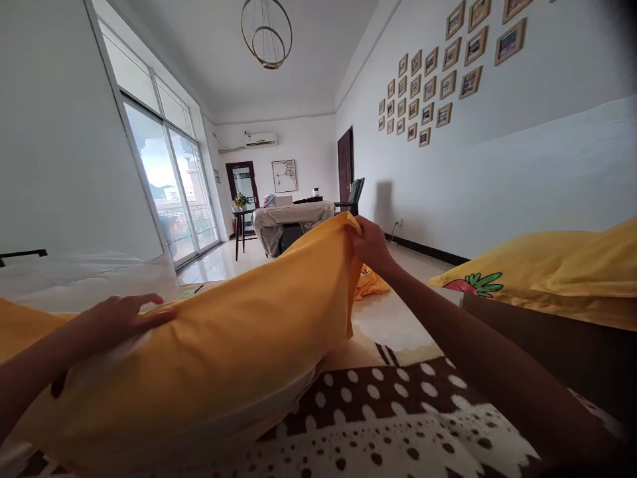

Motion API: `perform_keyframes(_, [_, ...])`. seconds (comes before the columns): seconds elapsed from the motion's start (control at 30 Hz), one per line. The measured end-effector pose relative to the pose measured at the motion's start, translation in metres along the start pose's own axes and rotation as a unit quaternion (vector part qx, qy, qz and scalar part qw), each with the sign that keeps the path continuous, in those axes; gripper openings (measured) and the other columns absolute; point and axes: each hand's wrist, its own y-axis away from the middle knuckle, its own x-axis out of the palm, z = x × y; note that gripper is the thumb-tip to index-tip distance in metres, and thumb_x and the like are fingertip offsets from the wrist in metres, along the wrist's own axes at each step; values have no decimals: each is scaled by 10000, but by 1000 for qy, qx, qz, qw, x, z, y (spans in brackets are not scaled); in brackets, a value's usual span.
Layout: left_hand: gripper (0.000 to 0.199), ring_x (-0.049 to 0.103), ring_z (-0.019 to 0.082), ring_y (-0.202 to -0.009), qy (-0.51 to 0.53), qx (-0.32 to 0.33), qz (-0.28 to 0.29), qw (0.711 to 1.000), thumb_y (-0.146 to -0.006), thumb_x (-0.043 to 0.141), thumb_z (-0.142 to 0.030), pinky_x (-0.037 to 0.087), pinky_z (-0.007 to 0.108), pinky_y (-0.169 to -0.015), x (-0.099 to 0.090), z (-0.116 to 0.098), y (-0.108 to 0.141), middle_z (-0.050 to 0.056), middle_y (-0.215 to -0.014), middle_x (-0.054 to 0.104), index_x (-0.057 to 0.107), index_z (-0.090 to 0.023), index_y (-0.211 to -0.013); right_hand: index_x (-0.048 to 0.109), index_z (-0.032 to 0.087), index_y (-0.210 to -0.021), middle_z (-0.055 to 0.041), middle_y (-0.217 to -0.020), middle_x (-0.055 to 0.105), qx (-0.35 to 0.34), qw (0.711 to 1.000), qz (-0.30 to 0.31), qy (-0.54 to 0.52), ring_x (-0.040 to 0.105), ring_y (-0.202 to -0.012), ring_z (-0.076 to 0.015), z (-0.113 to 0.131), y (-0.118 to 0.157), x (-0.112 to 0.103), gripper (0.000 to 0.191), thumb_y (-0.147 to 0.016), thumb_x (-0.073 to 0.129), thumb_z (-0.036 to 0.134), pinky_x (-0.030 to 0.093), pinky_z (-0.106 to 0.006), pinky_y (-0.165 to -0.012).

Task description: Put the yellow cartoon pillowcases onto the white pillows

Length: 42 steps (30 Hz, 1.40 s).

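A yellow pillowcase (259, 299) stretches across the front, bulging on the left as if a pillow fills it. White material (283, 398) shows along its lower edge. My right hand (371, 244) is closed around the pillowcase's raised far corner, and loose cloth hangs down below the grip. On the upper side at the left lies my left hand (122, 317), its fingers stretched out and apart, touching the cloth. Beneath is a brown and cream spotted bedspread (373, 418).
Another yellow pillow (557, 259) with a strawberry print lies at the right on a dark brown surface (537, 338). Yellow cloth (371, 284) is bunched beyond my right hand. Farther off stand a covered table (298, 212) and a black chair (354, 194).
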Motion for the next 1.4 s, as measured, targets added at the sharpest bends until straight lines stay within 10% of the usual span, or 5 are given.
perform_keyframes(0.37, [773, 517, 317, -1123, 116, 132, 93, 980, -798, 322, -695, 358, 429, -946, -13, -130, -19, 116, -1240, 580, 341, -198, -1389, 397, 209, -647, 31, -615, 396, -10, 996, -10, -84, 349, -579, -116, 10, 9, -5, 220, -794, 480, 350, 276, -253, -525])
perform_keyframes(0.53, [677, 596, 316, -970, 164, 143, 111, 970, -747, 384, -718, 437, 411, -805, -3, -171, -19, 127, -1064, 640, 555, -208, -1159, 383, 222, -705, 28, -633, 422, -52, 996, -52, -45, 369, -579, -123, 33, 24, -12, 148, -806, 447, 309, 310, -257, -547])
perform_keyframes(1.0, [304, 475, 182, -530, -121, 159, -125, 972, -869, 326, -340, 274, 311, -542, -29, -164, 25, 15, -540, 509, 532, -221, -679, 384, 219, -686, 31, -597, 389, -101, 994, -26, 33, 333, -556, -116, 40, 8, -13, 162, -824, 448, 274, 275, -266, -551])
perform_keyframes(1.17, [321, 539, 190, -673, 52, 161, 18, 985, -779, 438, -505, 373, 306, -598, -28, -154, 19, 26, -778, 590, 495, -218, -647, 342, 215, -657, 30, -590, 359, -76, 995, -47, 43, 335, -561, -116, 47, 4, -17, 246, -863, 448, 297, 284, -272, -566])
perform_keyframes(1.4, [173, 599, 272, -745, -86, 76, 157, 981, -702, 420, -280, 397, 358, -603, -17, -134, 19, 66, -816, 637, 583, -240, -742, 417, 215, -690, 17, -582, 441, -61, 995, -33, 69, 380, -551, -130, 31, 7, 2, 150, -827, 447, 267, 277, -277, -567])
